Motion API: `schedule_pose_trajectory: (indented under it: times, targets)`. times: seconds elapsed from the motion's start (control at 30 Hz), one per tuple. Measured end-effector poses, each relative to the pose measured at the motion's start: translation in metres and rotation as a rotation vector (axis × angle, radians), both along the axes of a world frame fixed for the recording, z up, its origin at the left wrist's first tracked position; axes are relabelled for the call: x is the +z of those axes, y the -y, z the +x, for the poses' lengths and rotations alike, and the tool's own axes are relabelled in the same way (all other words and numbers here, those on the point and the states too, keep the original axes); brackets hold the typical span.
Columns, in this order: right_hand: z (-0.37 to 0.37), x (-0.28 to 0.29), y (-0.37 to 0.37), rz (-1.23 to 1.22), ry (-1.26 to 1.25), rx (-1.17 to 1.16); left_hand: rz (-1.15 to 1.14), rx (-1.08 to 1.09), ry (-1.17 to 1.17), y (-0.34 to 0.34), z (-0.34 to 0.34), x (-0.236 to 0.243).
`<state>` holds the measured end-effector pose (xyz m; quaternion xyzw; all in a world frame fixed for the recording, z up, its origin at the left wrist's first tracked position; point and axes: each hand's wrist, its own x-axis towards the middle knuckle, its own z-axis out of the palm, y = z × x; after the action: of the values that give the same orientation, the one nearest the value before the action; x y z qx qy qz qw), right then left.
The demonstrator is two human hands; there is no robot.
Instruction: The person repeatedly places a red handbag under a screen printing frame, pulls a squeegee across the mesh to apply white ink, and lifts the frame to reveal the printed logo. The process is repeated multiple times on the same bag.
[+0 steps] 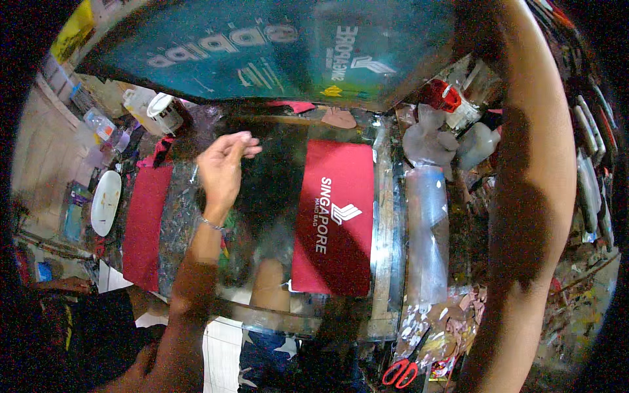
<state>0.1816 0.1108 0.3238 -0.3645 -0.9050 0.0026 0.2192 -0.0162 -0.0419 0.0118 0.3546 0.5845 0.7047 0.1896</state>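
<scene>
My left hand (226,167) hovers over the dark glassy work surface (265,196), its fingers bunched and bent toward the thumb; nothing shows between them. To its right lies a flat red rectangular piece (334,249), fabric-like, with a white printed logo and lettering. A teal printing screen (262,52) with mirrored lettering stands raised at the far side, tilted up over the surface. My right forearm (534,216) reaches up along the right side; its hand is out of the picture, so whatever it touches is hidden.
Left of my left arm lie another red piece (144,229) and a white oval dish (106,203). A white tub (164,112) stands at the back left. On the right are a clear plastic-looking roll (427,236), a red-and-white container (452,105) and red-handled scissors (401,373).
</scene>
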Motion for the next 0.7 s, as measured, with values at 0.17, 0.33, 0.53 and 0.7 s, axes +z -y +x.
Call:
schedule_pose_trajectory:
  times: [0.17, 0.33, 0.53, 0.7]
  targets:
    - [0.018, -0.021, 0.034, 0.194, 0.042, -0.037, 0.176, 0.441, -0.734, 0.068, -0.014, 0.090]
    - [0.051, -0.094, 0.089, 0.289, 0.010, -0.014, 0.032, 0.304, -1.656, 0.075, -0.012, 0.162]
    - [0.101, -0.247, 0.205, 0.211, -0.058, 0.146, -0.550, -0.457, -1.363, 0.164, 0.032, 0.061]
    - [0.100, -0.307, 0.210, -0.053, 0.202, 0.137, -0.521, -0.449, -1.263, 0.187, 0.046, -0.039]
